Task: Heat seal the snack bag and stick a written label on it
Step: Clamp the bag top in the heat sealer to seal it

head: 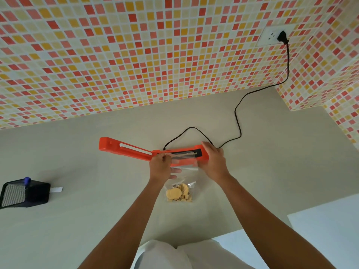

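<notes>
One black mesh pen holder (25,193) stands on the grey table (77,220), well to the left of the orange heat sealer (126,150). A blue pen (27,180) stands upright in it. A white label strip (56,189) lies flat between the holder and the sealer, close against the holder.

The sealer's lid arm is raised and points left, while its base lies flat on the table. The left hand (161,167) pinches the left top corner of the clear snack bag (181,183) over the sealer's base. The right hand (212,162), fingers curled, grips the bag's right top corner at the sealer's right end.

The bag's mouth lies stretched across the sealer's black strip. The rest of the bag lies on the table on the near side of the sealer, with pale yellow crackers (179,194) at its bottom. A black cord (238,121) runs from behind the sealer, rightward and up to a plug (282,36) in a white wall socket (271,35).
</notes>
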`<state>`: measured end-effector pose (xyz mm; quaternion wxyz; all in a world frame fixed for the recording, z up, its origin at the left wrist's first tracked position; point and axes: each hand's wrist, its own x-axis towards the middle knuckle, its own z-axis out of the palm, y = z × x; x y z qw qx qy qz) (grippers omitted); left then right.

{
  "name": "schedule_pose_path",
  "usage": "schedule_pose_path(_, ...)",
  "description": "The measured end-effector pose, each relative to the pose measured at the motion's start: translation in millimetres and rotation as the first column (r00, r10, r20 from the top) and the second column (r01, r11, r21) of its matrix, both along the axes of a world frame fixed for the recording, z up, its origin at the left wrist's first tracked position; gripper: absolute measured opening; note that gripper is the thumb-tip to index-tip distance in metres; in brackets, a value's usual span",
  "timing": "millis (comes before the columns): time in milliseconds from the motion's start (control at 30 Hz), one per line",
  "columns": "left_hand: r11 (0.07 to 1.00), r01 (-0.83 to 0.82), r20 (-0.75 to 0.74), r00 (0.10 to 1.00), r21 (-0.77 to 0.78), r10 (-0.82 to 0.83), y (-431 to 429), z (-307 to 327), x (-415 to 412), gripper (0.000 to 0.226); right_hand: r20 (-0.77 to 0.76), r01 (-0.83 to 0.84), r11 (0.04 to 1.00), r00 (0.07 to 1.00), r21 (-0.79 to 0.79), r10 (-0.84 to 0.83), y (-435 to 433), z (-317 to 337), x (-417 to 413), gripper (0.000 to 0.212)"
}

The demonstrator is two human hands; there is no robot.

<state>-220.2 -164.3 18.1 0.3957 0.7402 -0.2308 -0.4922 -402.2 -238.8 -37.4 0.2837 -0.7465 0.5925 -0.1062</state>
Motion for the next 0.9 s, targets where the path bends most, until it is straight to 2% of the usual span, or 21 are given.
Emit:
schedule_pose_path(67, 1.0, -0.01, -0.011, 1.0, -0.002, 0.01, -0.6, 0.7, -1.0, 0.023, -0.03, -0.03, 0.999, 0.999, -0.013, 0.03, -1.0, -0.8, 0.1, 0.081)
schedule_pose_path(233, 0.999, -0.033, -0.005, 0.999, 0.008, 0.033, -3.0, 1.6, -1.4, 0.021, 0.064, 0.006, 0.999, 0.998, -0.038, -0.003, -1.6, -1.2, 1.5, 0.086)
schedule_pose_path(567, 1.0, 0.003, 0.064, 0.998, 0.008, -0.003, -11.7, 0.3, -0.5, 0.024, 0.127, 0.012, 1.0, 0.992, -0.024, -0.008, -4.2, -4.2, 3.0, 0.08)
schedule_pose_path(633, 0.997, 0.053, 0.134, 0.99, -0.056, -0.045, -16.5, 4.9, -3.0, 0.025, 0.125, 0.009, 0.999, 0.992, -0.035, -0.005, -5.1, -4.8, 2.7, 0.075)
schedule_pose_path(733, 0.973, 0.131, 0.234, 0.969, -0.189, -0.085, -32.8, 26.8, -9.0, 0.023, 0.118, -0.026, 0.992, 0.992, -0.123, 0.04, -6.0, -9.4, 2.2, 0.053)
schedule_pose_path(800, 0.962, 0.116, 0.166, 0.983, -0.245, -0.076, -43.0, 45.5, -10.4, 0.02, 0.145, -0.005, 0.99, 0.989, -0.139, 0.025, -7.0, -9.6, 3.8, 0.048)
schedule_pose_path(900, 0.951, 0.136, 0.119, 0.987, -0.279, -0.107, -44.5, 57.6, -5.1, 0.018, 0.141, -0.011, 0.994, 0.99, -0.108, 0.026, -10.2, -12.9, 3.1, 0.055)
